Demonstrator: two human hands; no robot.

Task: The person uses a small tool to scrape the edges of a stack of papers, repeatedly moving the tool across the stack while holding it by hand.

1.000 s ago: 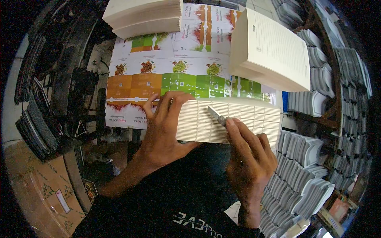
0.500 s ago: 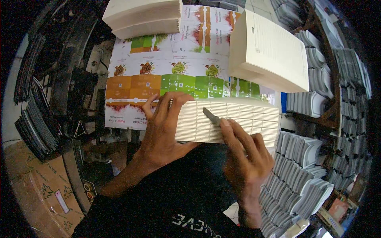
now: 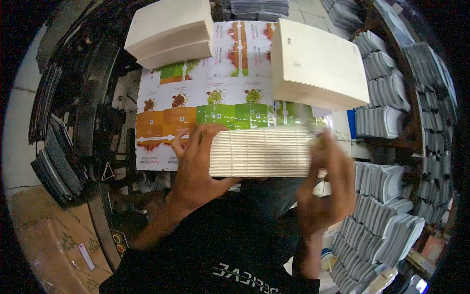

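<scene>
Edge-on before me stands a stack of cream stitched book blocks [image 3: 259, 154], its folded spines crossed by lines of stitching. My left hand [image 3: 193, 164] clamps its left end, thumb along the lower edge and fingers over the upper side. At the right end is my right hand [image 3: 325, 183], smeared by motion, its fingers closed round a small knife [image 3: 316, 131] whose blade is badly blurred. Whether the blade touches the spines I cannot tell. Under the stack lies a colourful printed sheet [image 3: 215, 115].
Two more piles of cream book blocks stand on the sheet: one pile [image 3: 169, 36] far left, another pile [image 3: 318, 66] far right. Bundles of grey-white folded pages [image 3: 377, 181] line the right side. Dark machinery [image 3: 93, 98] and a brown carton [image 3: 73, 235] are at left.
My right hand has swept the knife from the middle of the spines to the right end. The left hand keeps its hold. The whole view has shifted slightly.
</scene>
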